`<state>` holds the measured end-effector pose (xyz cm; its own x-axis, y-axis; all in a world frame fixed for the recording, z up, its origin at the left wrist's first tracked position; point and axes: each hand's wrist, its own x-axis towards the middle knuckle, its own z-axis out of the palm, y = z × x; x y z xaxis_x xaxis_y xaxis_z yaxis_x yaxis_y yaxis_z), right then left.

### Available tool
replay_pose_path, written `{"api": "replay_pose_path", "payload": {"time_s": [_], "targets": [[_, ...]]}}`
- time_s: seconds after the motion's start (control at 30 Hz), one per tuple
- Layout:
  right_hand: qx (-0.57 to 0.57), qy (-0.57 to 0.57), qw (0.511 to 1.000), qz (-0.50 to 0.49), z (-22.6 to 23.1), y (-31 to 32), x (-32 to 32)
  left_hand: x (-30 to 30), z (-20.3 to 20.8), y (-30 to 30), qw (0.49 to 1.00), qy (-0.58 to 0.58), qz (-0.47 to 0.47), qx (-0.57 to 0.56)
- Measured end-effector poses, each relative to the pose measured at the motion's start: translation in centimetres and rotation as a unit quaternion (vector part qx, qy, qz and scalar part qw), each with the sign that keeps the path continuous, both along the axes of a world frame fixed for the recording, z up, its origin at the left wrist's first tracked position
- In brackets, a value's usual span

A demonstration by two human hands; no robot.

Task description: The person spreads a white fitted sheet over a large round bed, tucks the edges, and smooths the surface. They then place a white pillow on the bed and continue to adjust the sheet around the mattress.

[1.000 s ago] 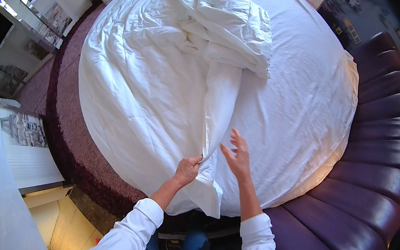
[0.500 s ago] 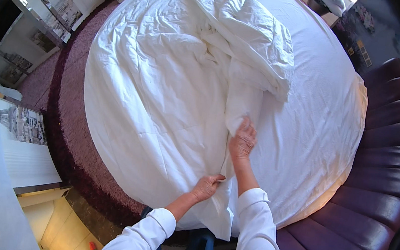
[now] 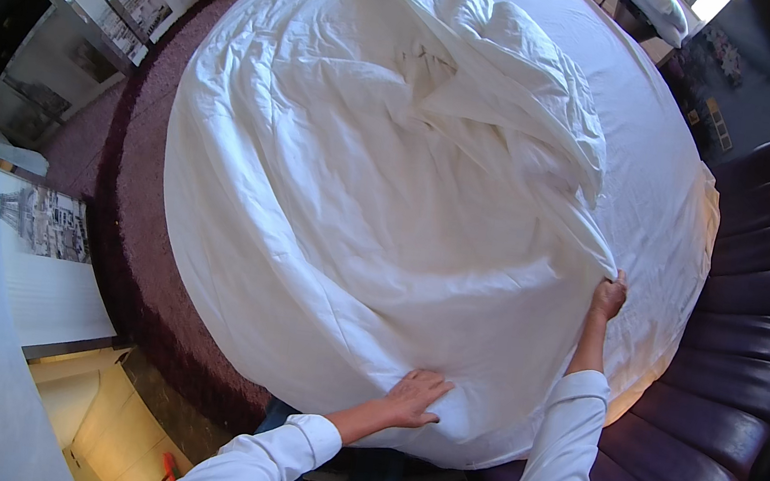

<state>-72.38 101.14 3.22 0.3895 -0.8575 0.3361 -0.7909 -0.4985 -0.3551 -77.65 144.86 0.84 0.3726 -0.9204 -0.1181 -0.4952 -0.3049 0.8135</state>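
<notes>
A large white duvet (image 3: 390,203) covers most of a round bed, with creases and raised folds toward its far side. My right hand (image 3: 610,295) is closed on the duvet's edge at the right and pulls that edge taut. My left hand (image 3: 417,399) lies flat on the duvet near the front of the bed, fingers stretched out. To the right of the duvet a smooth white bed sheet (image 3: 656,187) shows.
A curved dark purple padded headboard (image 3: 731,321) borders the bed on the right. Purple carpet (image 3: 149,164) with a darker rim runs round the left. White cabinets (image 3: 131,3) stand at the far left. A pillow (image 3: 658,10) lies beyond the bed at the far right.
My right hand has drawn the duvet's edge to the right, unfolding it over the sheet. My left hand has let go of the fabric and now rests flat on it, slightly lower.
</notes>
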Motion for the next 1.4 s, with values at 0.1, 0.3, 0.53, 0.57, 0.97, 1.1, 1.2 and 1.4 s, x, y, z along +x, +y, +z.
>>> {"api": "replay_pose_path", "payload": {"time_s": [0.1,0.3,0.53,0.57,0.97,1.1,1.2,1.4], "targets": [[0.020,-0.013,0.999,0.037,-2.8,3.8,-2.4,-2.2,-0.1,2.9,0.997,-0.067,-0.019,0.024],[0.129,0.107,0.986,0.012,-8.5,19.0,-17.2,-3.5,2.6,9.3,0.991,-0.115,0.028,0.061],[0.340,-0.084,0.936,-0.033,-7.5,26.2,-18.7,-5.0,1.0,11.4,0.984,-0.141,0.076,0.079],[0.386,-0.095,0.917,0.026,-7.4,26.4,-18.7,-5.2,0.7,11.2,0.983,-0.141,0.082,0.080],[0.438,-0.101,0.890,-0.081,-5.3,27.0,-26.2,-6.3,1.1,14.1,0.961,-0.139,0.084,0.222],[0.434,-0.065,0.891,-0.118,-8.4,25.9,-27.2,-6.2,0.2,16.6,0.918,-0.156,0.281,0.231],[0.578,-0.181,0.787,-0.115,-5.7,26.2,-25.3,-6.4,-2.7,19.7,0.810,-0.101,0.527,0.236],[0.718,-0.223,0.658,-0.037,-3.4,28.1,-27.3,-9.9,-6.7,20.2,0.474,0.422,0.773,0.003]]}}
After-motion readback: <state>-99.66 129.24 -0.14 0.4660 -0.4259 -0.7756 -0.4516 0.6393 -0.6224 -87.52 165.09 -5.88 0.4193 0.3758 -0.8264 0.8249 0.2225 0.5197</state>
